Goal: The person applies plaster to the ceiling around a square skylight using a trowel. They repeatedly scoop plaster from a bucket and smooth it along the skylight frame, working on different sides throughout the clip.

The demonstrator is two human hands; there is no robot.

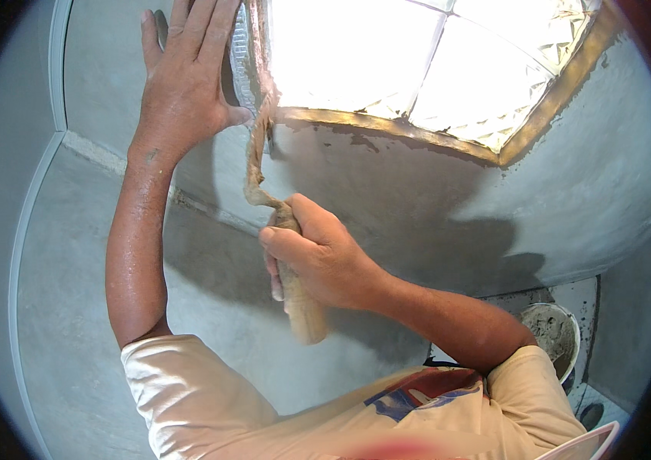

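One hand, the right (321,253), has its fingers curled closed around the handle (304,310) of a trowel (255,170), thumb lying across the grip. The handle's butt sticks out below those fingers; above them the mortar-coated shank bends and rises toward the near side of the window (352,57). Up and left of them, the left hand (183,96) is spread, fingers stretched upward, some tips cut off by the top edge, thumb out toward the trowel. A ridged strip (242,65) stands just right of these fingers; whether they press on it I cannot tell. Far right of the gripping fingers and lower, past the elbow, a bucket (576,341) holds grey mortar (551,326).
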